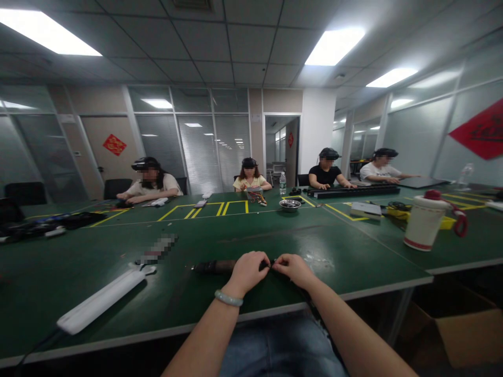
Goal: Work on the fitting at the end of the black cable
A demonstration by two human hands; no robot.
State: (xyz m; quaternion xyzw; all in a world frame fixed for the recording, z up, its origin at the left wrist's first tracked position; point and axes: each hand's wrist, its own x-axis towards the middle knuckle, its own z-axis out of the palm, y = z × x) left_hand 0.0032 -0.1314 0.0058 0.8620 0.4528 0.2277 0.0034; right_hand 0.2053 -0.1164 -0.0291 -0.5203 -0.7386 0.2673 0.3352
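My left hand (251,269) is over the green table near its front edge, with thumb and fingers pinched together beside a small dark piece. Close on its right, my right hand (293,268) pinches at the same dark spot, its fingertips nearly touching the left ones. What the fingertips hold is too small to name. A dark cylindrical tool (215,267) lies on the table, its right end hidden behind my left hand. A pale bracelet is on my left wrist.
A white elongated device (102,301) lies at the left front, below a blurred item (159,248). A metal bowl (290,204) stands further back. At the right are a white cup (424,222) and a grey box (366,210). Several people sit across the table (157,293).
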